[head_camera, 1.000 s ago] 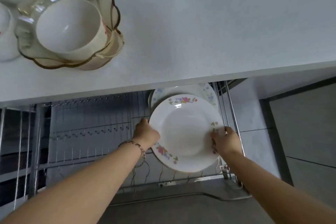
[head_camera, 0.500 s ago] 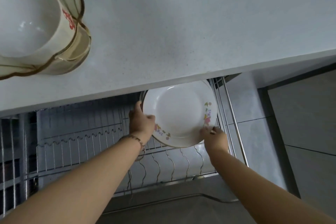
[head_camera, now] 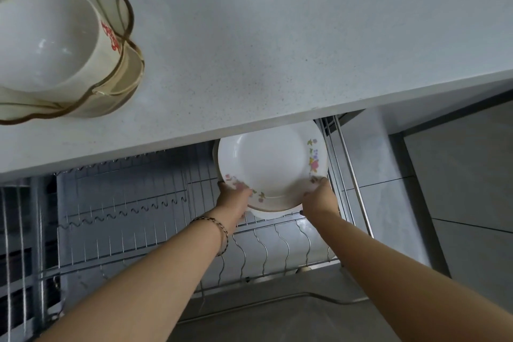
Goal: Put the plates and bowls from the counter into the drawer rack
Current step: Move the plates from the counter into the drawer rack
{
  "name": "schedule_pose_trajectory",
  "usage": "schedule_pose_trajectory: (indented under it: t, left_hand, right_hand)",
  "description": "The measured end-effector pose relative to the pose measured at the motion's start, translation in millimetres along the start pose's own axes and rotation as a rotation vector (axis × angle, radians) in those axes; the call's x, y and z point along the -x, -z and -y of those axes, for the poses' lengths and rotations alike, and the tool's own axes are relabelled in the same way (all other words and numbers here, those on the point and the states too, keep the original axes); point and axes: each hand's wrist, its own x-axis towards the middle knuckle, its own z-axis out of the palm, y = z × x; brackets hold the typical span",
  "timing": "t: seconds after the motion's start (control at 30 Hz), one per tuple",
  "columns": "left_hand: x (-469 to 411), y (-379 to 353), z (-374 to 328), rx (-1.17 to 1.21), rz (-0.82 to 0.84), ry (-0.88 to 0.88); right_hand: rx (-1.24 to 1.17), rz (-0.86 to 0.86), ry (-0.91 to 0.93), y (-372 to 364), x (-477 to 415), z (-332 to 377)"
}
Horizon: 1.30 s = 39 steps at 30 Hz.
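The floral plate (head_camera: 270, 168) was gripped at its near rim by the left hand (head_camera: 232, 198) and right hand (head_camera: 319, 197), at the drawer rack's (head_camera: 249, 247) far right; lowering squarely between wires seemed wise.

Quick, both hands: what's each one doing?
Left hand: closed on the plate's lower-left rim.
Right hand: closed on the plate's lower-right rim.
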Motion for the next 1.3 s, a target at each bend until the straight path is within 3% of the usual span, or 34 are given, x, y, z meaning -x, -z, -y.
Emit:
schedule_pose_trajectory:
  t: [0.13, 0.37, 0.53, 0.67, 0.9, 1.17, 1.3]
  left_hand:
    - [35, 6, -5, -0.589, 0.137, -0.193]
    - [133, -28, -64, -0.900, 0.152, -0.426]
    - [209, -100, -134, -0.910, 0.199, -0.587]
    - [263, -175, -193, -0.919, 0.138, -0.684]
    - [323, -273, -289, -0.688, 0.066, -0.746]
    - [331, -306, -369, -0.539, -0.020, -0.758]
    - [298, -305, -408, -0.449, -0.025, -0.649]
  right_hand:
    - [0.228, 0.097, 0.035, 22, 19, 2]
    - [0.451, 0.252, 0.252, 130, 66, 26]
    - [0.549, 0.209, 0.359, 261, 82, 40]
    - [0.585, 0.111, 0.433, 379, 77, 52]
    - [0.573, -0.057, 0.507, 546, 56, 82]
    - [0.464, -0.058, 0.570, 611, -3, 136]
    - [0.455, -0.030, 0.574, 607, -46, 183]
